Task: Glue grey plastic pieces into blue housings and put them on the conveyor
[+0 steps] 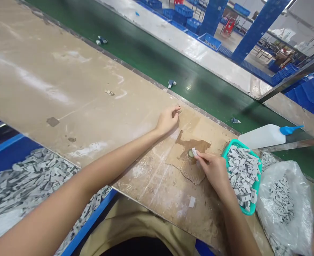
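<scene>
My right hand (212,165) pinches a small white piece (194,152) at the edge of a small round greenish disc (190,153). The disc lies on a stained, torn cardboard sheet (191,172). Farther up the table, my left hand (169,119) rests near the conveyor edge, its fingers curled with the thumb and fingertips close together; whether anything small is between them cannot be made out. Right of my right hand stands a green basket (258,170) full of light grey pieces (242,167).
A white bottle with a blue nozzle (262,137) lies behind the basket. A plastic bag (298,199) of pieces is at the right. Small parts sit on the green conveyor (146,57). A blue bin (93,222) of grey pieces is at lower left.
</scene>
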`<action>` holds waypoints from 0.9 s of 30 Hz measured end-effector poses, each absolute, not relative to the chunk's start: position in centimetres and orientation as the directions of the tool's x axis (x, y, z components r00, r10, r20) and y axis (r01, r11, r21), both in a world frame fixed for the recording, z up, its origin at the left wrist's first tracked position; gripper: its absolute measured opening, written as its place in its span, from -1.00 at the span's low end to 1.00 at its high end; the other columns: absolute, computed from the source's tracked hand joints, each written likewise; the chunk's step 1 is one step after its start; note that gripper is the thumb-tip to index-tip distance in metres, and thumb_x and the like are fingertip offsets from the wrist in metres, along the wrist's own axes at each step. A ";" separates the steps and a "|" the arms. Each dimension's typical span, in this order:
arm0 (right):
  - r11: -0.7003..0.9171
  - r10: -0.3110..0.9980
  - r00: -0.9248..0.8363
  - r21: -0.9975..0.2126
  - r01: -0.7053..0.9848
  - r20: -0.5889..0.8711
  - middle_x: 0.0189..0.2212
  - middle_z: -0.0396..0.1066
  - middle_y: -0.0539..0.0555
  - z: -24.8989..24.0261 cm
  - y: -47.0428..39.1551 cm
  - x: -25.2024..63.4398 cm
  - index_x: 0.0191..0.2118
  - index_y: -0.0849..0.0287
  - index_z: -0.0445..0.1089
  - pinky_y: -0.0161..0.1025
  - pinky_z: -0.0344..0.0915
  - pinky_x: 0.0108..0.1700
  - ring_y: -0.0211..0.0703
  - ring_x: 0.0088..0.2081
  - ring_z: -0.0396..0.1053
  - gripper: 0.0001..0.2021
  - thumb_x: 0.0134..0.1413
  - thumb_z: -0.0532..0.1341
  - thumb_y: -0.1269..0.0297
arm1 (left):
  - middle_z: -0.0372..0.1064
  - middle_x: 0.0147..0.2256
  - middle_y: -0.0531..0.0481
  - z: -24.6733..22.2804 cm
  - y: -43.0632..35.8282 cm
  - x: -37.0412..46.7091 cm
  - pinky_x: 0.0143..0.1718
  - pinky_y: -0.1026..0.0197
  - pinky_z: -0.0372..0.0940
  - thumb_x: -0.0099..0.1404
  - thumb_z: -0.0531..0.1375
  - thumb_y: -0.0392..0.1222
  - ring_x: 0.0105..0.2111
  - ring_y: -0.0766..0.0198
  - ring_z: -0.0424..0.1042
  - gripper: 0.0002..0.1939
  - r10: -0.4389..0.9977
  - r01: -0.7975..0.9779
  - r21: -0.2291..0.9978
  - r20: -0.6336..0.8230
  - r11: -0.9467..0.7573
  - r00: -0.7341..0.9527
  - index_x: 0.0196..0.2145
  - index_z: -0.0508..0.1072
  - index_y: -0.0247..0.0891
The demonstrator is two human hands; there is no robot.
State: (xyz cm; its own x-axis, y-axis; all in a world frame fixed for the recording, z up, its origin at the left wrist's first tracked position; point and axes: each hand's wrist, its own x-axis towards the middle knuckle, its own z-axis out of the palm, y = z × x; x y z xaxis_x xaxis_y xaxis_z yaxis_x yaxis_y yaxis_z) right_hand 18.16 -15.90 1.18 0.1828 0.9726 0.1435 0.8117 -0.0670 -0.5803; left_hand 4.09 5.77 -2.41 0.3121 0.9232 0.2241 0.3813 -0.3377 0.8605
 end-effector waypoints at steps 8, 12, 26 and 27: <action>0.052 0.978 0.055 -0.493 0.869 0.200 -0.30 0.63 0.10 1.3 -15.8 18.0 -0.19 0.10 0.62 -0.26 0.45 -0.31 -0.09 -0.30 0.58 -0.76 0.30 0.18 0.22 | 0.52 0.02 -0.13 -3.1 6.0 4.2 0.21 0.11 0.23 0.22 0.09 -0.46 0.07 0.13 0.46 -0.60 0.905 0.373 0.839 0.287 -0.395 0.315 -0.05 0.56 -0.35; 0.074 0.973 0.037 -0.465 0.882 0.227 -0.31 0.63 0.11 1.1 -15.8 18.0 -0.19 0.10 0.62 -0.26 0.45 -0.30 -0.12 -0.32 0.57 -0.75 0.32 0.17 0.20 | 0.51 0.03 -0.11 -3.0 5.9 4.2 0.22 0.13 0.22 0.23 0.08 -0.46 0.09 0.14 0.44 -0.60 0.901 0.386 0.829 0.288 -0.404 0.325 -0.04 0.56 -0.34; 0.098 0.934 0.139 -0.610 0.786 0.329 -0.30 0.63 0.09 1.4 -16.0 17.7 -0.15 0.10 0.61 -0.29 0.48 -0.25 -0.16 -0.31 0.57 -0.82 0.26 0.23 0.31 | 0.50 0.00 -0.19 -0.5 6.6 7.6 0.21 -0.01 0.21 0.26 0.10 -0.40 0.08 0.02 0.40 -0.63 0.864 0.486 0.753 0.216 -0.443 0.454 -0.01 0.52 -0.34; 0.102 0.932 0.140 -0.612 0.784 0.335 -0.31 0.63 0.10 1.3 -15.9 17.6 -0.17 0.12 0.61 -0.29 0.48 -0.26 -0.15 -0.32 0.57 -0.82 0.27 0.22 0.31 | 0.48 0.00 -0.21 -0.1 7.0 9.0 0.22 -0.02 0.19 0.27 0.12 -0.38 0.10 0.00 0.38 -0.65 0.842 0.504 0.724 0.200 -0.471 0.501 -0.01 0.51 -0.36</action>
State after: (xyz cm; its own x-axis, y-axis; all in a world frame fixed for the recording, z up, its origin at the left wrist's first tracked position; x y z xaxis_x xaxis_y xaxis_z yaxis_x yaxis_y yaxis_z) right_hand 17.61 -15.93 1.35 0.1400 0.9318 0.3349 0.7840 0.1022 -0.6122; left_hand 8.99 7.00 -0.09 0.5014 0.8419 0.1995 0.5037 -0.4715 0.7239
